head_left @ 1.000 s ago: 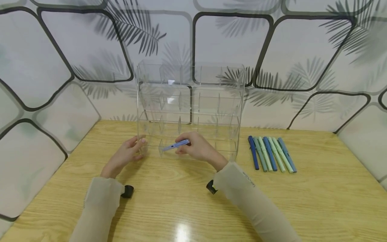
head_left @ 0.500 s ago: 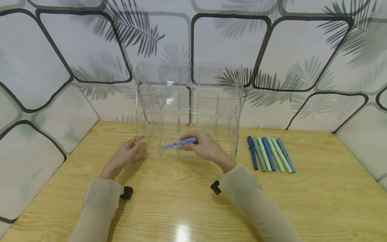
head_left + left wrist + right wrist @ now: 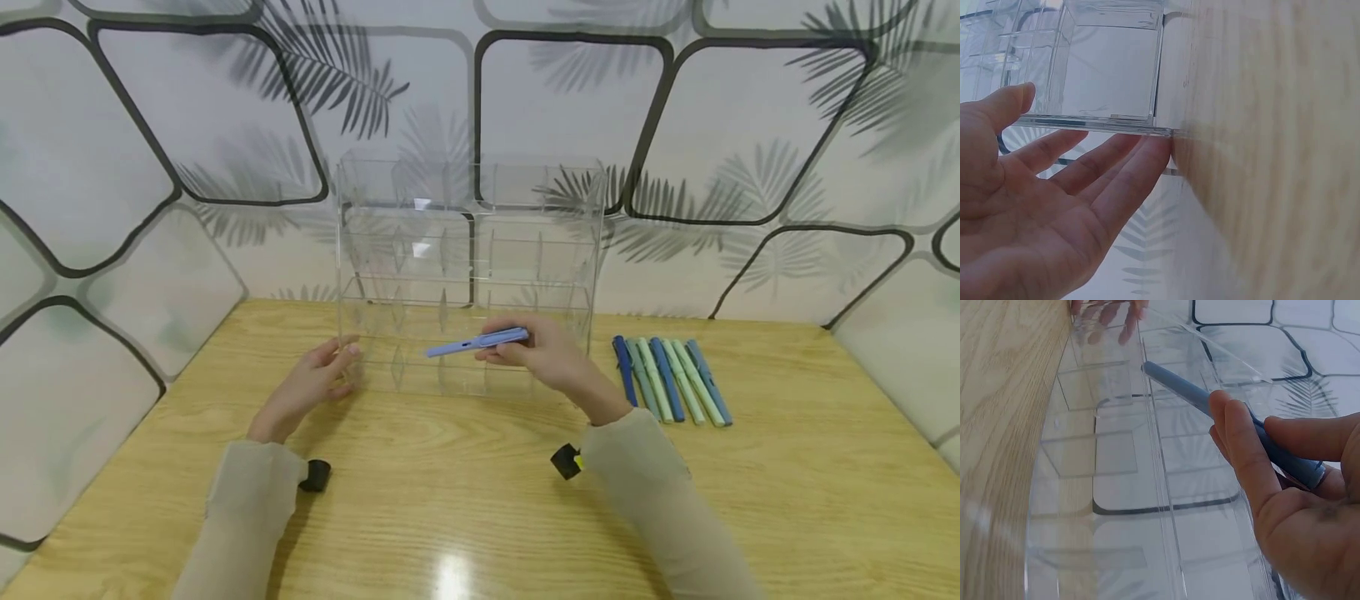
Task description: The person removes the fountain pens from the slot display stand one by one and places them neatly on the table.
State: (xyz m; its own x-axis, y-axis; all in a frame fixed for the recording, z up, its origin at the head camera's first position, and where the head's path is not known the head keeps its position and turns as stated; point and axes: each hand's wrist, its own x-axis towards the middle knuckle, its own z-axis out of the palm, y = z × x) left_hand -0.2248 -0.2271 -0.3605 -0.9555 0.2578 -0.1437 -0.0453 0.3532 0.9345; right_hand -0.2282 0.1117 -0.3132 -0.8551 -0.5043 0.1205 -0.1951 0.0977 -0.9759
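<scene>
A clear acrylic rack (image 3: pixel 467 279) with several small compartments stands upright against the wall. My left hand (image 3: pixel 318 379) holds its lower left side; in the left wrist view the thumb (image 3: pixel 1019 103) lies on one side of the clear side panel (image 3: pixel 1091 122) and the fingers (image 3: pixel 1141 178) on the other. My right hand (image 3: pixel 543 354) pinches a light blue capped pen (image 3: pixel 477 342) by its clip end, in front of the lower compartments. The pen lies nearly level, its free end pointing left. In the right wrist view the pen (image 3: pixel 1179 385) overlaps the rack's dividers.
Several blue and green pens (image 3: pixel 667 381) lie side by side on the wooden table (image 3: pixel 420 500), right of the rack. A patterned wall (image 3: pixel 750 167) rises close behind. A black wrist camera (image 3: pixel 566 461) sits under my right cuff.
My right hand has moved right and slightly up with the light blue pen, along the rack's front, and the pen is now more level. The left hand stays on the rack's side.
</scene>
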